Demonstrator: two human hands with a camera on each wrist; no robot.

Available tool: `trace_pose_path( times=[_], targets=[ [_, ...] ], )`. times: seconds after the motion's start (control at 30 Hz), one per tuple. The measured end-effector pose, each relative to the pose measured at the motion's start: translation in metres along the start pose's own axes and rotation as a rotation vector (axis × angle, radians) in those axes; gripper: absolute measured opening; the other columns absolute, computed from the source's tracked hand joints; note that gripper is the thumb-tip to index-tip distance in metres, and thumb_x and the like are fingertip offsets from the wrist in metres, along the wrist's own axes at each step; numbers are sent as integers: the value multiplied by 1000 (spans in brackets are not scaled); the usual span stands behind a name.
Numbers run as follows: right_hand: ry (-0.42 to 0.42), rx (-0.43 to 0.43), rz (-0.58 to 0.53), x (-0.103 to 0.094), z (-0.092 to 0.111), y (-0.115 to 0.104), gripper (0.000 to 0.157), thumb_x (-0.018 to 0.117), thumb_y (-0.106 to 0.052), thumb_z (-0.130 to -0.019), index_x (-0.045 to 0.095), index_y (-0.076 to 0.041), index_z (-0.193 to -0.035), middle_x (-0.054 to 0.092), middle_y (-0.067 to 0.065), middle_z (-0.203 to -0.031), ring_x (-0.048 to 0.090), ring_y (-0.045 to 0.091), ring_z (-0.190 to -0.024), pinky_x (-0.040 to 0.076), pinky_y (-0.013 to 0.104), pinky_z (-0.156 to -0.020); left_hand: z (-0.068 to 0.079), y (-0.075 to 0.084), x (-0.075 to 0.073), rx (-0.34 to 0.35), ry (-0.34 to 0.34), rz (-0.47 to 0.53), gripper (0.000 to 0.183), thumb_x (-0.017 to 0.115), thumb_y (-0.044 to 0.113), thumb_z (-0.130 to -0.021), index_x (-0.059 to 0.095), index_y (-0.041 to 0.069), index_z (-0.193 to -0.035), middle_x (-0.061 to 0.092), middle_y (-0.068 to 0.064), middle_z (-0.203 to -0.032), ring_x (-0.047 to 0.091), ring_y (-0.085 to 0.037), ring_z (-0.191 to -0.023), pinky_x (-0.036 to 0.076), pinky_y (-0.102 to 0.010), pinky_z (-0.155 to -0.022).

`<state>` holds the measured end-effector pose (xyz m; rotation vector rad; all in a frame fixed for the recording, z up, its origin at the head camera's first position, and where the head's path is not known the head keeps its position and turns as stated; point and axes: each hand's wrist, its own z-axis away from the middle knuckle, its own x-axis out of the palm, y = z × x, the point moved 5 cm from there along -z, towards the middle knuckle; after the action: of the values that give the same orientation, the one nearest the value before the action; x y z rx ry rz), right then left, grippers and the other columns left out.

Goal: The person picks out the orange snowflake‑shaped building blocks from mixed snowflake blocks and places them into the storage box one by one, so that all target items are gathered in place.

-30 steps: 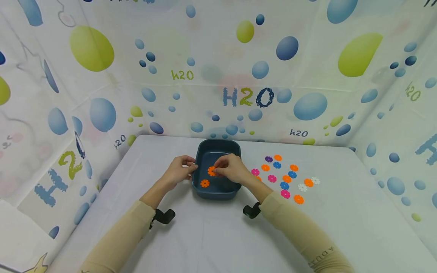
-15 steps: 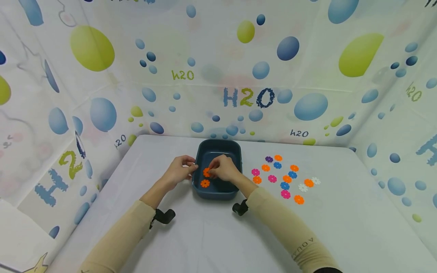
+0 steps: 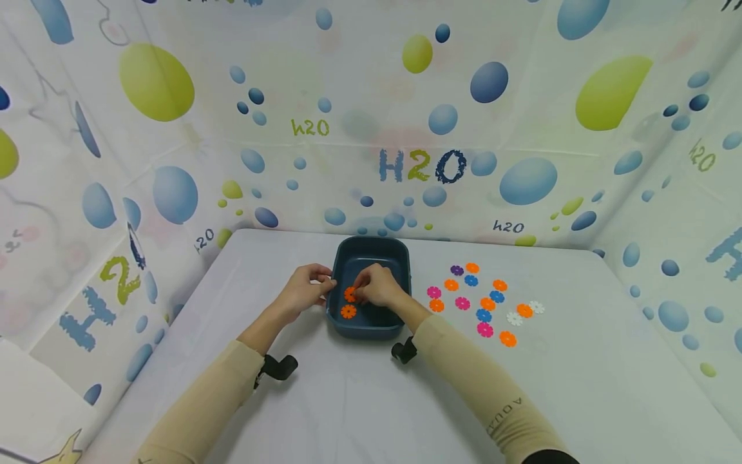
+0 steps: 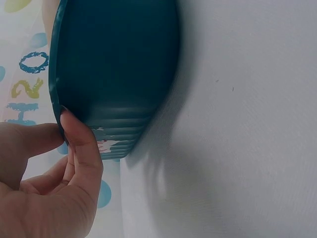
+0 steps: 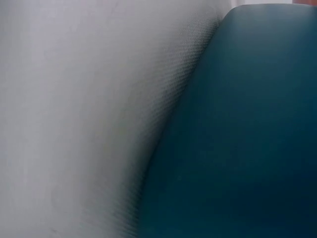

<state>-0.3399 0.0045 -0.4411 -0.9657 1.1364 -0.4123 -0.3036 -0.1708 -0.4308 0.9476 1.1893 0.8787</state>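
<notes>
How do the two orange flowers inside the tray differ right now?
The far flower is at the right hand's fingertips, partly covered; the near flower is in full view, untouched. The near flower lies closer to the tray's front wall, the far flower nearer its middle. Both share the orange colour.

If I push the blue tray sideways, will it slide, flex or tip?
The blue tray probably slides rather than tips, since it looks broad and low on the white tabletop. Its rim appears thin where the left hand pinches it, so it may flex slightly there. The smooth-looking outer wall could let a push slip.
</notes>
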Motion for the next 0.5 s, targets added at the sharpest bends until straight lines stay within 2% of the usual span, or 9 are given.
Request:
trace_pose_path(
  times=[0.33,0.5],
  targets=[
    [-31,-8,92,4,-3,0,7,74,-3,-92,75,1,-97,74,10,-90,71,17,-74,60,28,-69,3,1,0,0,1,-9,37,60,10,-103,54,-9,-134,57,-16,-107,62,-22,-81,60,-28,-69],
    [-30,-5,137,3,-5,1,8,75,-7,-92,77,-2,-97,73,8,-91,64,16,-77,56,27,-70,2,3,0,10,-1,-15,37,60,9,-102,54,-10,-134,57,-16,-106,63,-22,-79,60,-28,-68]
  ],
)
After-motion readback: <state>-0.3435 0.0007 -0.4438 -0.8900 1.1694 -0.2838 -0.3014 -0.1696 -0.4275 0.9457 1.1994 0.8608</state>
